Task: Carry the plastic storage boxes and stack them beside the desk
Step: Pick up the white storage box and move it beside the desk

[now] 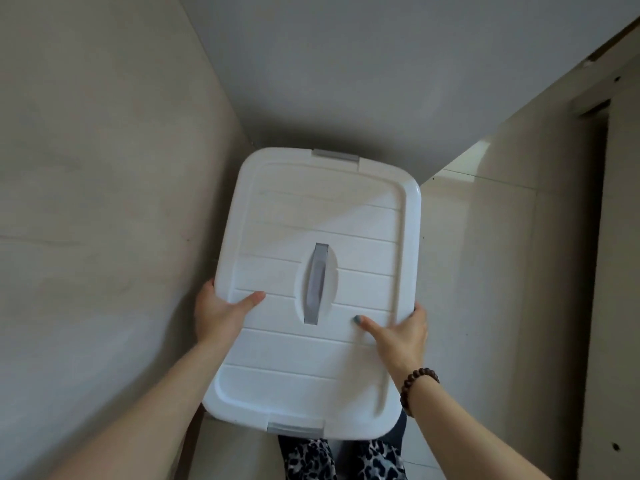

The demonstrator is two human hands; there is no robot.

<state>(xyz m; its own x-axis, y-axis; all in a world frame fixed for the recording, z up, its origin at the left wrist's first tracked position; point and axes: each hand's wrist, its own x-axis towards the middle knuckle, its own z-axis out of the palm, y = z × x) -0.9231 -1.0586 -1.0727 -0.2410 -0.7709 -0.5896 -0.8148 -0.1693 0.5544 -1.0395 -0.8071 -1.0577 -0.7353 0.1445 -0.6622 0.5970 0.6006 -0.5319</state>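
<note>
A white plastic storage box (311,362) fills the middle of the head view, seen from above, with a ribbed lid, a grey handle (316,282) in the lid and grey clips at its far and near ends. My left hand (218,313) grips its left edge, thumb on the lid. My right hand (401,332) grips its right edge, thumb on the lid, with a brown bead bracelet on the wrist. Whether the box is lifted or resting on something below is hidden by its lid.
A beige wooden panel (104,220) rises close on the left. A grey wall (346,64) stands behind the box. Pale tiled floor (485,271) lies to the right, bounded by another beige panel (620,271). My patterned trouser legs (346,459) show below the box.
</note>
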